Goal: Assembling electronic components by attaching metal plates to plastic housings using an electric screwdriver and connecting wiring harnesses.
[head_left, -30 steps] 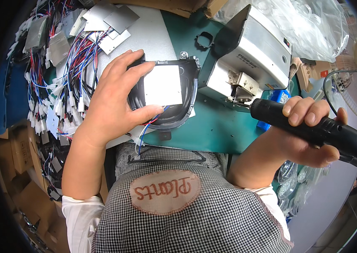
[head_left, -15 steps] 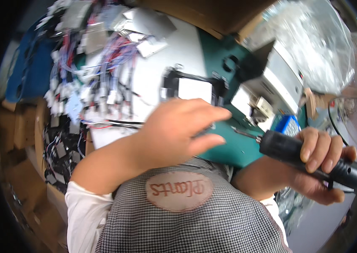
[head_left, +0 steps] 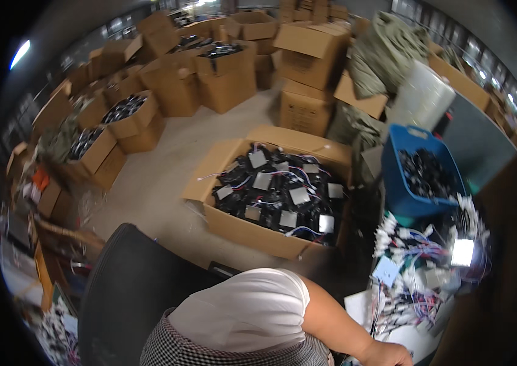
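My left arm reaches toward the lower right, and my left hand [head_left: 391,354] is cut by the bottom edge. Its fingers are out of sight, so whether it holds anything does not show. Closest to it is the worktable's white surface [head_left: 406,337], with bundles of wires with white connectors [head_left: 414,308] just beyond. A light blue card [head_left: 386,271] lies among the wires. My right hand is outside the picture, as is the black power screwdriver seen before.
An open carton [head_left: 252,235] of black parts with silver plates and wires stands on the floor left of the table. A blue bin [head_left: 396,174] of black pieces sits behind the wires. A black chair back [head_left: 127,293] is at left; several cartons [head_left: 173,88] stand beyond.
The view has swung far to the left, from the worktable to the floor and cartons. My right hand with the power screwdriver has left the picture; my left hand now shows at the lower edge.
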### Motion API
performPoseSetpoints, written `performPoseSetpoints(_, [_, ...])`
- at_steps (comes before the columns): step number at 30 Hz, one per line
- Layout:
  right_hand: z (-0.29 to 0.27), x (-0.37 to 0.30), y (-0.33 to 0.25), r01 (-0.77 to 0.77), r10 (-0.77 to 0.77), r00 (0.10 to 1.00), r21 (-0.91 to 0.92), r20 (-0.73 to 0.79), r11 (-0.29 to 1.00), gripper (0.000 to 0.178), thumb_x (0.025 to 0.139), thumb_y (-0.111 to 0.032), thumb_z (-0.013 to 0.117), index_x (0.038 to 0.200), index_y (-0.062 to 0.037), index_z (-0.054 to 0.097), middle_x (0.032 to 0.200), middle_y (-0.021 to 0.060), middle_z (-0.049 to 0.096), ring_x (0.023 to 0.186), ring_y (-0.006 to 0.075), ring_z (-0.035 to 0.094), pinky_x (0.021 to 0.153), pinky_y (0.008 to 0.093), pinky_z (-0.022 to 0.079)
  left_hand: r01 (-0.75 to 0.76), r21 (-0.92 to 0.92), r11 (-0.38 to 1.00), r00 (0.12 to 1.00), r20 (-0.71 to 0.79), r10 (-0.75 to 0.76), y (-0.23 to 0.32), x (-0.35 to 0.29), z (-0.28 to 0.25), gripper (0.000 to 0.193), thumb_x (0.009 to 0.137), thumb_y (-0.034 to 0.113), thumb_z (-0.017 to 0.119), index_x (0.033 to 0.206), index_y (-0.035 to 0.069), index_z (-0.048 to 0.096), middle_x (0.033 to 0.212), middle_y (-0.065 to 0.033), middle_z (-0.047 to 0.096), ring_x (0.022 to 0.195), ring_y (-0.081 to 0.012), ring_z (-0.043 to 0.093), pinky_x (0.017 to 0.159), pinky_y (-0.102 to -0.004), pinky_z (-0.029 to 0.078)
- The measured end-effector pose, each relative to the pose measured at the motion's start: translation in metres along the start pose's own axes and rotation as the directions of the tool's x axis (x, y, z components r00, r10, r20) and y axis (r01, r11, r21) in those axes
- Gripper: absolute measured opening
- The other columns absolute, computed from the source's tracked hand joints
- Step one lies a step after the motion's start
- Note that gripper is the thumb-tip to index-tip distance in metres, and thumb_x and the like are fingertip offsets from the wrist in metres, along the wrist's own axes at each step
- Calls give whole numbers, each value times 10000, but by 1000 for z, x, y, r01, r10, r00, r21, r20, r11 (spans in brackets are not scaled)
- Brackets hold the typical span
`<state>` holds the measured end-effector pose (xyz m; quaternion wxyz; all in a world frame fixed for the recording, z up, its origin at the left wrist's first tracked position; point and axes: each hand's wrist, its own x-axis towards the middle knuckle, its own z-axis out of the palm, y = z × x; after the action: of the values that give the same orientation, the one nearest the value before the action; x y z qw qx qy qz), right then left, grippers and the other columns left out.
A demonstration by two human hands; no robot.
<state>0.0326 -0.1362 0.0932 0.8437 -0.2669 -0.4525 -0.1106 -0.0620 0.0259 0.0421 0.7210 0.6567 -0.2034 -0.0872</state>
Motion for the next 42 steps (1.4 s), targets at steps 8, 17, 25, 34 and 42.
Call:
performPoseSetpoints(8, [33,19,69,-40,19,996,246,87,968,592,845,-578,527,953,-2,444,738,62,476,536,161,478,484,293,409,-239,235,942,943,-175,283,0,-20,-11,266,916,312,575,851,68,658,747,-102,647,676,-218,608,615,-338,475])
performPoseSetpoints(17, [51,13,86,-1,-15,999,295,51,956,602,824,-533,560,1051,8,430,748,57,461,547,153,464,507,289,397,-22,147,989,991,-125,41,10,-27,-18,332,883,373,620,755,68,656,695,-99,639,614,-202,583,584,-351,453])
performPoseSetpoints(25, [55,-6,95,28,-23,1000,277,-20,960,634,805,-494,589,1139,17,417,757,53,448,556,146,452,527,286,387,158,-124,980,987,-23,-162,-8,-12,-3,252,857,336,659,854,91,715,735,-26,673,634,-117,603,594,-291,485])
performPoseSetpoints(34, [26,-27,-5,78,-102,985,-168,-142,983,694,784,-450,622,1237,27,402,767,48,432,567,138,439,550,283,376,-264,108,958,943,-182,280,-44,18,-8,215,848,148,651,1046,63,654,932,-114,627,852,-228,617,751,-330,491])
performPoseSetpoints(42, [30,-42,-68,44,-114,989,-536,-98,843,779,849,-496,619,1391,-25,318,823,98,524,606,197,553,564,338,483,-179,701,690,979,60,193,-17,29,-63,552,700,265,756,1204,100,600,1229,-134,536,1162,-331,482,979,-431,384])
